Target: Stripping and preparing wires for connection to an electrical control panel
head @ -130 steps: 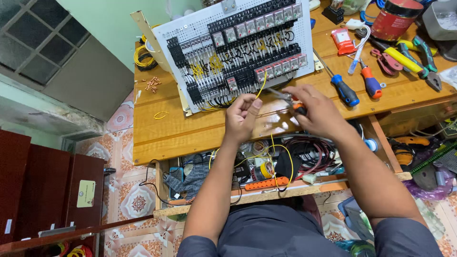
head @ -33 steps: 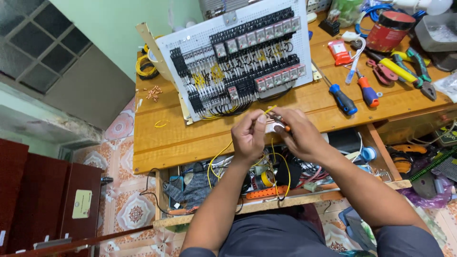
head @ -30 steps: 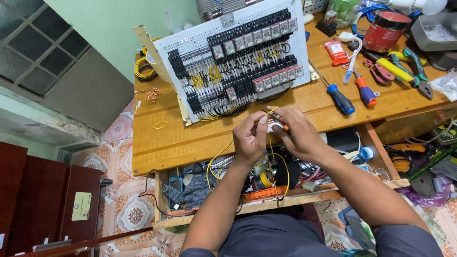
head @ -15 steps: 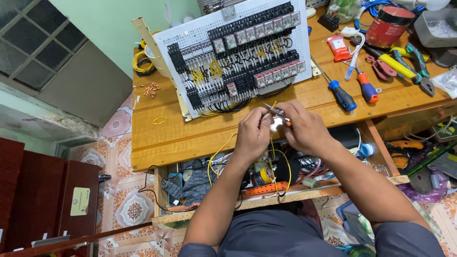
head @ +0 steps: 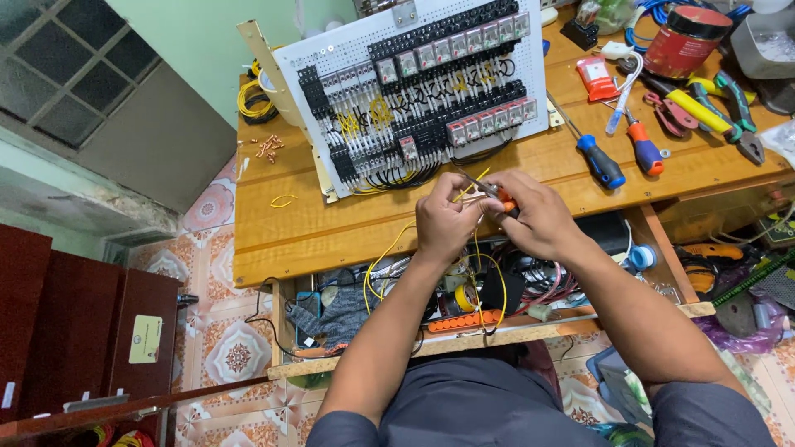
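Wooden workbench (head: 348,223) under a pale green wall, seen from above: you sit at its near edge with both hands raised over the boards, just in front of a white perforated control panel (head: 414,91) that leans back on the bench, packed with rows of black relays and terminal blocks and laced with yellow and black wires.

Your left hand (head: 445,219) is curled closed, thumb and fingertips pinching a thin yellow wire (head: 389,248) near its free end. From that pinch the wire runs down and to your left, looping off the bench edge toward the cluttered shelf (head: 497,331) below. Its short free end points right and slightly away from you, straight at your other hand.

Your right hand (head: 538,219) is wrapped around a small hand tool with orange grips (head: 503,199). Its metal nose points left and away, toward the panel, and meets the wire's end between your two hands. Whether the nose is closed on the wire is too small to tell. The hands are almost touching, the right one holding the tool, the left one nearer to the wire's run.

To your right on the bench lie two screwdrivers (head: 600,161), one blue-handled and one red-and-blue, with yellow-handled pliers (head: 696,108) and a red round tin (head: 683,37) beyond. A coil of yellow wire (head: 252,99) sits at the far left corner, near a scatter of small copper pieces (head: 269,147).
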